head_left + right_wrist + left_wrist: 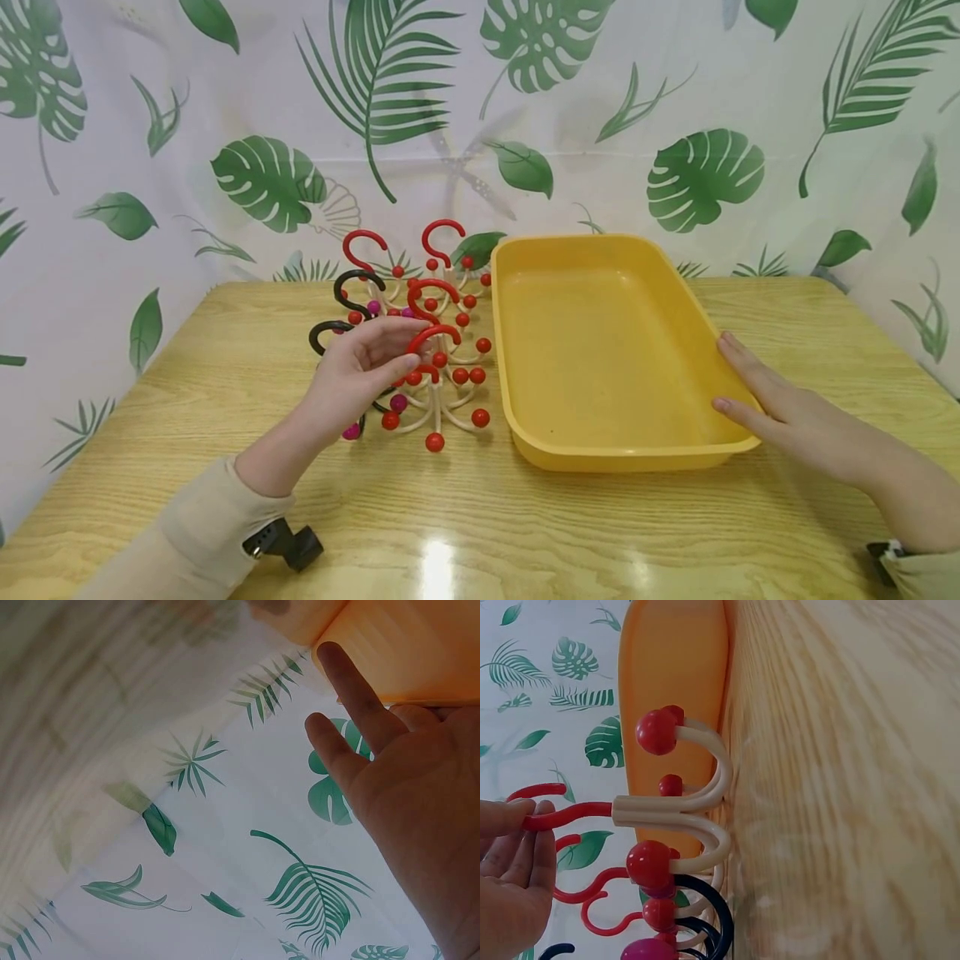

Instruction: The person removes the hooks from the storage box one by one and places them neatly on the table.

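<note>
In the head view, my left hand (341,375) pinches the red hook (438,333) of the nearest hook rack, between thumb and fingers. This rack (649,810) has cream curved prongs tipped with red balls, and it stands upright with its prongs down by the table. Behind it and to its left cluster several similar racks, some with red hooks and some with a black hook (348,283) and magenta balls; they partly hide one another. My right hand (802,421) rests on the right rim of a yellow plastic tub (600,350), its fingers fairly straight.
The wood-grain table (480,533) runs back to a white leaf-patterned cloth (570,108). The tub stands just right of the racks, its near rim facing me. A small black camera (288,546) sits on my left wrist.
</note>
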Demonstrator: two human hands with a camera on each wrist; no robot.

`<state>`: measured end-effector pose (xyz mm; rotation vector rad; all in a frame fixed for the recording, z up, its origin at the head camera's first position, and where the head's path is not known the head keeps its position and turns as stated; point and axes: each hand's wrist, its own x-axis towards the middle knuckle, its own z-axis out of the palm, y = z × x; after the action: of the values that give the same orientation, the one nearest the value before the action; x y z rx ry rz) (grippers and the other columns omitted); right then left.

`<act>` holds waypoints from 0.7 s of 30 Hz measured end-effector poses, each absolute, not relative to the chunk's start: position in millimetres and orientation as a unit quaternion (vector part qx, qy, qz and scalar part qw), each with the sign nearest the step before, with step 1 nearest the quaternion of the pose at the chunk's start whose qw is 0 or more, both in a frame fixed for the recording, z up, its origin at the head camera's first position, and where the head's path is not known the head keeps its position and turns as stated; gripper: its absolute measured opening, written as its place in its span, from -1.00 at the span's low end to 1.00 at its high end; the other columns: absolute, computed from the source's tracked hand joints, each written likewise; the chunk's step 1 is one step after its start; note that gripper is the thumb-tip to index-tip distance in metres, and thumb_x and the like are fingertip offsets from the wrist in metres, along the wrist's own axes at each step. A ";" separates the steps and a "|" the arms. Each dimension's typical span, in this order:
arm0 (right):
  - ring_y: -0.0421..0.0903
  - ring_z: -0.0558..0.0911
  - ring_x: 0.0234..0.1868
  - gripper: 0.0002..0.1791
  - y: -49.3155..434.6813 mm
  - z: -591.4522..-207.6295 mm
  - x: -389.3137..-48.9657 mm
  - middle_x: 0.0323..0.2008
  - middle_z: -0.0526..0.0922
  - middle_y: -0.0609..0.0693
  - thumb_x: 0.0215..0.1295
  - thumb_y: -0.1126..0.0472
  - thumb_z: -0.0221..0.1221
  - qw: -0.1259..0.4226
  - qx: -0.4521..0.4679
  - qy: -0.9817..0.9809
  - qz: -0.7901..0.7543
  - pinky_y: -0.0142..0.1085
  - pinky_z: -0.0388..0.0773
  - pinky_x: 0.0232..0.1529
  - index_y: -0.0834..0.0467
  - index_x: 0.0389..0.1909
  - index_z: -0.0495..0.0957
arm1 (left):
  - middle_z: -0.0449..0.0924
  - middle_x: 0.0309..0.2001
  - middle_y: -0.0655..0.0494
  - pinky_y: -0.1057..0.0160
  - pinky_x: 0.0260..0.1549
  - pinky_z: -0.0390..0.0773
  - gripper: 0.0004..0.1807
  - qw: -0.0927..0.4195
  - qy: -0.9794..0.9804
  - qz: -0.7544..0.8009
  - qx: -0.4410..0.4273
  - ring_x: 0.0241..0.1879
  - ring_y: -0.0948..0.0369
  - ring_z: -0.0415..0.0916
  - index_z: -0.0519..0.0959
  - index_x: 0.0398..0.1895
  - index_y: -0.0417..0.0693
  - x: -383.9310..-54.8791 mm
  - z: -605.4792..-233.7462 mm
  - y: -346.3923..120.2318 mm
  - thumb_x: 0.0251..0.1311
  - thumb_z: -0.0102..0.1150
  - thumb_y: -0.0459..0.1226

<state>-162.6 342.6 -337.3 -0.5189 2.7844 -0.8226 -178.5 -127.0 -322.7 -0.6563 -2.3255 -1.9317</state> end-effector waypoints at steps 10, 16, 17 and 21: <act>0.40 -0.27 0.40 -0.16 342.8 -336.9 -161.8 0.48 -0.48 0.09 0.49 -0.04 -0.07 0.099 -0.177 0.937 -0.284 0.45 -0.16 0.16 -0.08 0.49 -0.46 | 0.59 0.02 -0.07 0.22 -0.11 0.60 -0.63 0.024 -0.767 -0.606 -0.208 -0.06 0.08 0.59 0.51 0.13 -0.15 -178.0 -325.8 -130.5 0.24 0.15 -0.45; 0.39 -0.28 0.41 -0.15 342.0 -337.6 -162.2 0.48 -0.47 0.08 0.48 -0.04 -0.06 0.098 -0.177 0.937 -0.284 0.44 -0.17 0.16 -0.09 0.49 -0.45 | 0.51 0.15 0.01 0.27 -0.04 0.55 -0.58 0.039 -0.774 -0.588 -0.230 0.09 0.12 0.51 0.47 0.20 -0.12 -172.5 -323.0 -138.2 0.26 0.16 -0.42; 0.39 -0.27 0.41 -0.15 341.8 -337.6 -162.3 0.48 -0.47 0.08 0.48 -0.05 -0.06 0.096 -0.178 0.938 -0.282 0.44 -0.17 0.17 -0.09 0.49 -0.45 | 0.51 0.15 0.03 0.28 -0.03 0.54 -0.57 0.044 -0.776 -0.585 -0.231 0.10 0.13 0.50 0.46 0.20 -0.12 -170.6 -321.8 -140.7 0.25 0.16 -0.41; 0.41 -0.23 0.40 -0.15 341.8 -337.9 -162.7 0.49 -0.43 0.10 0.48 -0.05 -0.06 0.089 -0.180 0.941 -0.272 0.44 -0.16 0.16 -0.07 0.50 -0.43 | 0.55 0.10 0.01 0.30 -0.04 0.54 -0.58 0.076 -0.775 -0.582 -0.235 0.09 0.09 0.50 0.46 0.19 -0.18 -162.0 -318.3 -152.9 0.26 0.16 -0.42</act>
<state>-162.7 341.8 -337.9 -0.5347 2.8009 -0.8091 -162.0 -152.9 -318.3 -0.7060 -2.3226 -1.7451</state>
